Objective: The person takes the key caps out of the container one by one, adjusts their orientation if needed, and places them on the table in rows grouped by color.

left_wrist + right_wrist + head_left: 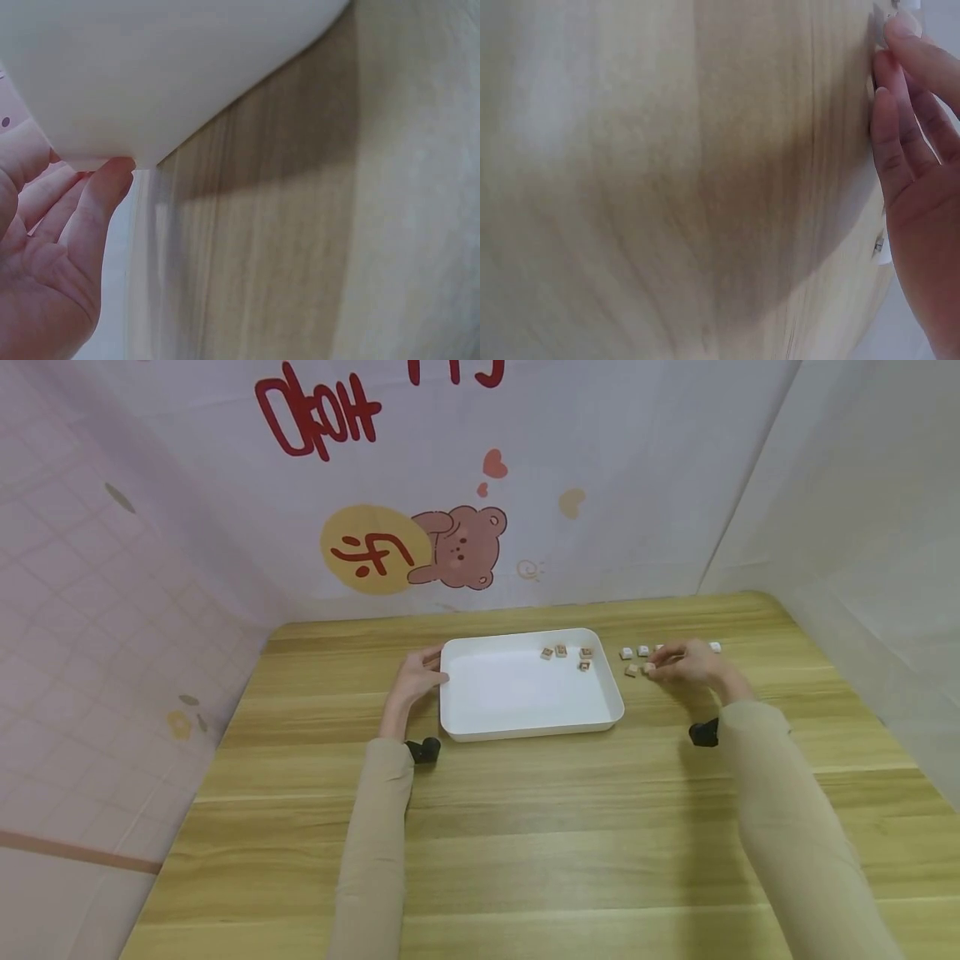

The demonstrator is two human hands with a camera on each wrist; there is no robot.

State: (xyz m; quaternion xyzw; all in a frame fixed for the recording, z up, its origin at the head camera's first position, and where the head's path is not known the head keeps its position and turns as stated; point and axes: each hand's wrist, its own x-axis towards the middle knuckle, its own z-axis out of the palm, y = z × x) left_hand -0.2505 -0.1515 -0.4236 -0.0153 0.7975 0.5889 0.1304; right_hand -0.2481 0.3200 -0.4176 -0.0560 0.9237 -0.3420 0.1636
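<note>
A shallow white tray (510,689) lies on the wooden table. My left hand (414,681) grips its left wall near the far corner, the thumb over the rim; in the left wrist view, fingers and thumb pinch the tray's edge (97,161). Several small brownish keycaps (561,651) lie in the tray's far right part. Right of the tray, my right hand (693,662) pinches a cream keycap (648,668) between thumb and fingertips, low over the table. Another cream keycap (632,670) lies just left of it.
A row of white keycaps (626,653) runs along the table behind my right hand, partly hidden by it; one keycap (715,647) shows beyond the hand. The wooden table (555,827) ends at a cloth backdrop (637,527). Black wrist mounts (423,750) sit at both wrists.
</note>
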